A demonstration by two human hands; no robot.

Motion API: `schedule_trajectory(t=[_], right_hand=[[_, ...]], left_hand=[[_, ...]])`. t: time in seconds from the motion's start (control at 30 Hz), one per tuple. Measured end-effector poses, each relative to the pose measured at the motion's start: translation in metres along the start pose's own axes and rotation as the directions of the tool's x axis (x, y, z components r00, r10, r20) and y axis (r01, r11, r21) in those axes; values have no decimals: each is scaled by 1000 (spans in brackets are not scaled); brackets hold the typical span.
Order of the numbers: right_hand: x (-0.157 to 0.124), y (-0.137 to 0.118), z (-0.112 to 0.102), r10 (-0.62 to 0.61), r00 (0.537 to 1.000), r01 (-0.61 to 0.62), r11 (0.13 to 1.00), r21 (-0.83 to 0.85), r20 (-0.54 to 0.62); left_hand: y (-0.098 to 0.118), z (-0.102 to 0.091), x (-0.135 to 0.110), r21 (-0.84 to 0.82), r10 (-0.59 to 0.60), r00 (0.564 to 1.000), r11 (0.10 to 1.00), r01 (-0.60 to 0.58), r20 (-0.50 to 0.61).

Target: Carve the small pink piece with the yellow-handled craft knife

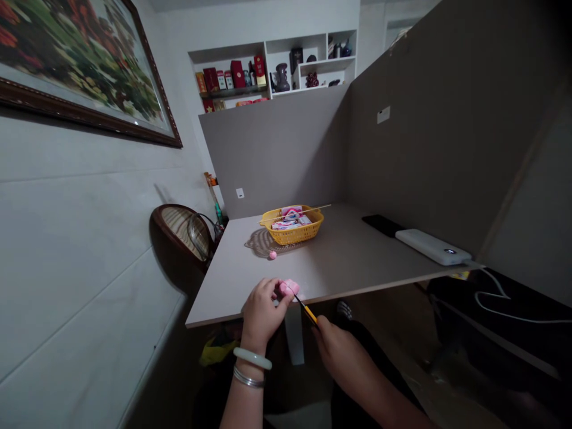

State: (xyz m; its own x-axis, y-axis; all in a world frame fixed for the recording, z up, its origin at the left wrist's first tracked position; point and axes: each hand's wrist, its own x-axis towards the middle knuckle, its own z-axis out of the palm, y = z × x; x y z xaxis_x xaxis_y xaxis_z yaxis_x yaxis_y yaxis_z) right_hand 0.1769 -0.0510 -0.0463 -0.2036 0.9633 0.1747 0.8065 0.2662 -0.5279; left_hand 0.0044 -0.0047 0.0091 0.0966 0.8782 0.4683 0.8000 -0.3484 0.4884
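Observation:
My left hand (261, 310) is closed on a small pink lump (289, 288) at the near edge of the grey table (348, 262); two bangles ring that wrist. My right hand (342, 351) grips a thin yellow-and-black tool (306, 308) whose tip touches the pink lump. A small pink ball (272, 255) lies farther back on the table, just in front of a yellow basket (292, 233) that holds pink and white packets and a thin stick.
A white power bank (432, 246) and a black phone (382, 224) lie at the table's right side by the grey partition. A white cable (496, 301) hangs beyond it. A round wooden chair back (179, 238) stands left of the table. Shelves with boxes and vases sit behind.

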Motion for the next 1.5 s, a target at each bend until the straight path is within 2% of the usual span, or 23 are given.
schedule_trajectory(t=[0.17, 0.4, 0.57, 0.8, 0.97, 1.17, 1.37, 1.5], right_hand=[[11, -2, -1, -48, 998, 47, 998, -35, -32], [3, 2, 3, 10, 1000, -9, 1000, -26, 8], [14, -3, -1, -19, 1000, 19, 1000, -4, 4], [1, 5, 4, 3, 1000, -3, 1000, 12, 15], [13, -1, 2, -39, 999, 39, 999, -22, -11], [-1, 3, 7, 36, 999, -37, 999, 10, 28], [13, 1, 4, -32, 999, 32, 999, -31, -6], [9, 1, 4, -10, 1000, 10, 1000, -7, 5]], left_hand=[[0, 0, 0, 15, -12, 1000, 1000, 12, -8], [-1, 1, -1, 4, 18, 1000, 1000, -18, -20], [-1, 1, -1, 20, 5, 1000, 1000, -5, -26], [-2, 2, -2, 10, 20, 1000, 1000, -19, -20], [-1, 1, -1, 8, 11, 1000, 1000, -10, -20], [-1, 1, -1, -7, 27, 999, 1000, -27, -17], [-2, 2, -1, -3, 13, 999, 1000, -13, -30], [-2, 1, -2, -8, 15, 1000, 1000, -15, -25]])
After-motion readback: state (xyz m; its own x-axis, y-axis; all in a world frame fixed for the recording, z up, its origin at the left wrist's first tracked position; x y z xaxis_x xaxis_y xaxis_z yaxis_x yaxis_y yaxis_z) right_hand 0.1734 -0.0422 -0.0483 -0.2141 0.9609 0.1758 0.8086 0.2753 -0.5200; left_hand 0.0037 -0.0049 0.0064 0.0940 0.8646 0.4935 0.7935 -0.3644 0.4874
